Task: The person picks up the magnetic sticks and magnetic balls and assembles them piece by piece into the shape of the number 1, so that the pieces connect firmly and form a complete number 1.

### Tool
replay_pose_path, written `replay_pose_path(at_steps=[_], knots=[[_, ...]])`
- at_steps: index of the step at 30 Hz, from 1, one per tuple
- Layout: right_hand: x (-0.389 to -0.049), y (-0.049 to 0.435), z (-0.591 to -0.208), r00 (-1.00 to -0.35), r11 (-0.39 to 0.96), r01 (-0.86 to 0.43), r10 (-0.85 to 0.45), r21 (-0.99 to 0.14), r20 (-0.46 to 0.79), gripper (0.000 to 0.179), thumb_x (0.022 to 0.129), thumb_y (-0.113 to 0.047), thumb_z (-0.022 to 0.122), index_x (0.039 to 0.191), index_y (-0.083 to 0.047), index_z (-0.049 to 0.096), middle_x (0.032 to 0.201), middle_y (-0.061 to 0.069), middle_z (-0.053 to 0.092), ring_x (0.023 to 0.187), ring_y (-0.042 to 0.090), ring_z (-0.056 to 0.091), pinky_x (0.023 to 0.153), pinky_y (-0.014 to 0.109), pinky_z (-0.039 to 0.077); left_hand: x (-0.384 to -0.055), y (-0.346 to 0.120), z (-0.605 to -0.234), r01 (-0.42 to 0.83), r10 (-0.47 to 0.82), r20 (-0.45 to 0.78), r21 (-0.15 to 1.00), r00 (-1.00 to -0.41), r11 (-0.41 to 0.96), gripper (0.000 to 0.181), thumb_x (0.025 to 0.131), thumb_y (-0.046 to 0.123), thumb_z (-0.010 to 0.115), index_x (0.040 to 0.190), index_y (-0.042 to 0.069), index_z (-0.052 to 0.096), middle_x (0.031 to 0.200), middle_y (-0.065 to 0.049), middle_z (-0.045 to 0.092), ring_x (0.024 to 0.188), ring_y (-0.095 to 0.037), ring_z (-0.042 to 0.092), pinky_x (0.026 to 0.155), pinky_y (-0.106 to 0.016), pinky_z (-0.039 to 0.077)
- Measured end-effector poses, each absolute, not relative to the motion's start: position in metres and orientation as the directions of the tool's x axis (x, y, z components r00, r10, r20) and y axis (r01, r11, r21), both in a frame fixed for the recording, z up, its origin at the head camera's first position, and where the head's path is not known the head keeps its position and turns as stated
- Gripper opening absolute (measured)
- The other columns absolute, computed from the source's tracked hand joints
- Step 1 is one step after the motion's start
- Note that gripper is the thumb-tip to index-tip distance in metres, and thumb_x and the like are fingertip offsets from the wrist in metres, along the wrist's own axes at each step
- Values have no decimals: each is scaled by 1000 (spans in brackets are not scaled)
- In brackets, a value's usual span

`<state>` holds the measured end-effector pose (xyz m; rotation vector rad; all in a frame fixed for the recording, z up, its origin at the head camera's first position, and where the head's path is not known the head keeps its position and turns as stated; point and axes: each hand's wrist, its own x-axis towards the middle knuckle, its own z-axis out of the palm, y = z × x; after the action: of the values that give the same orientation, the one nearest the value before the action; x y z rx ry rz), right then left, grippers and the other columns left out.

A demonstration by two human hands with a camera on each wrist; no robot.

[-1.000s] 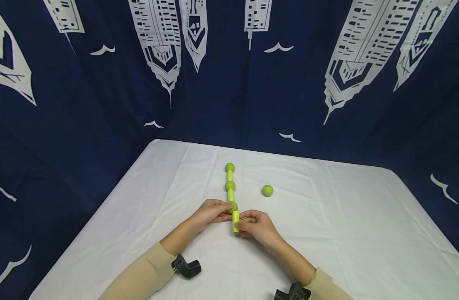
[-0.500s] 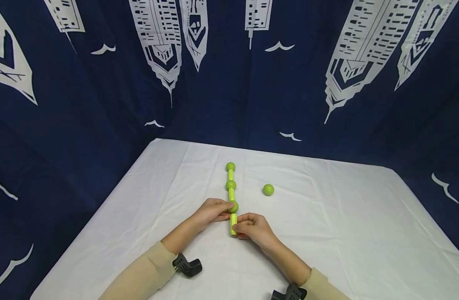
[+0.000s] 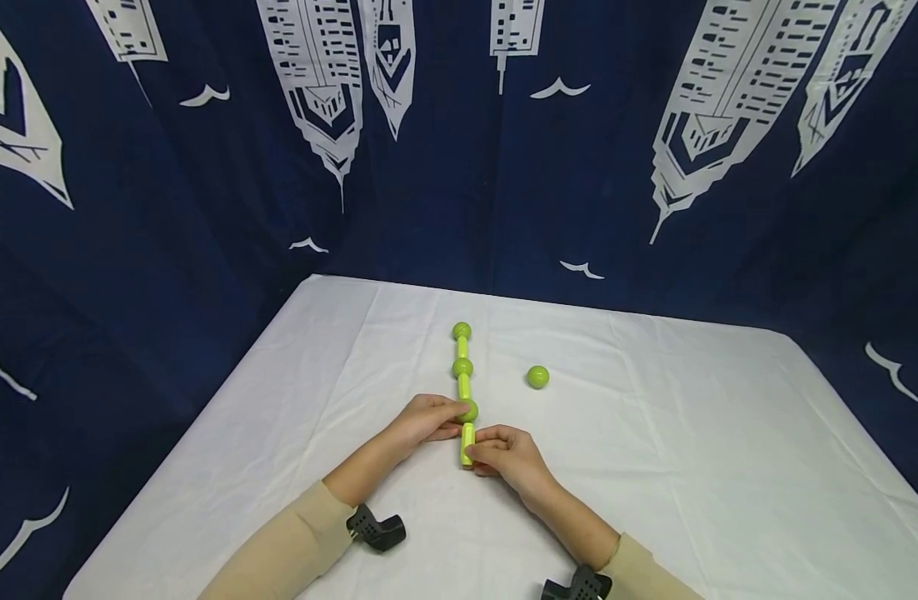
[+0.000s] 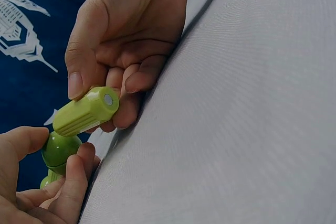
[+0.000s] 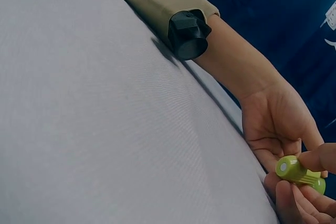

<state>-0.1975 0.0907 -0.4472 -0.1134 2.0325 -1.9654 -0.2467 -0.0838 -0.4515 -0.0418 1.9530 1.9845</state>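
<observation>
A chain of light green rods and green balls runs away from me in the head view, with a far ball (image 3: 462, 332) and a middle ball (image 3: 462, 367). My left hand (image 3: 427, 419) pinches the nearest ball (image 4: 60, 153) between thumb and fingers. Thumb and fingers of my right hand (image 3: 510, 457) grip a ribbed yellow-green rod (image 3: 468, 444), lined up with the chain. Its far end is right at the nearest ball. A small grey disc (image 4: 108, 99) shows in the rod's free end, which faces me.
One loose green ball (image 3: 537, 377) lies to the right of the chain. All this is on a white-covered table (image 3: 691, 433), with a dark blue patterned curtain (image 3: 459, 208) behind its far edge. Each wrist carries a black camera (image 3: 376, 530).
The rod in my right hand first shifted slightly left and towards me, then came up a little to the nearest ball. My left hand has kept its grip on that ball.
</observation>
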Motion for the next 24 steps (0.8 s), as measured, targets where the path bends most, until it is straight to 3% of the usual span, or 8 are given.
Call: replay_pose_path(at_steps=[24], knots=[[-199, 92, -449, -944, 32, 154, -291, -988, -157, 30, 88, -4, 67, 110, 14, 57, 85, 9, 70, 75, 15, 69, 65, 23, 59, -247, -83, -449, -264, 228, -266, 964, -937, 37, 36, 94, 18, 66, 113, -13, 62, 89, -7, 67, 71, -6, 64, 76, -23, 58]])
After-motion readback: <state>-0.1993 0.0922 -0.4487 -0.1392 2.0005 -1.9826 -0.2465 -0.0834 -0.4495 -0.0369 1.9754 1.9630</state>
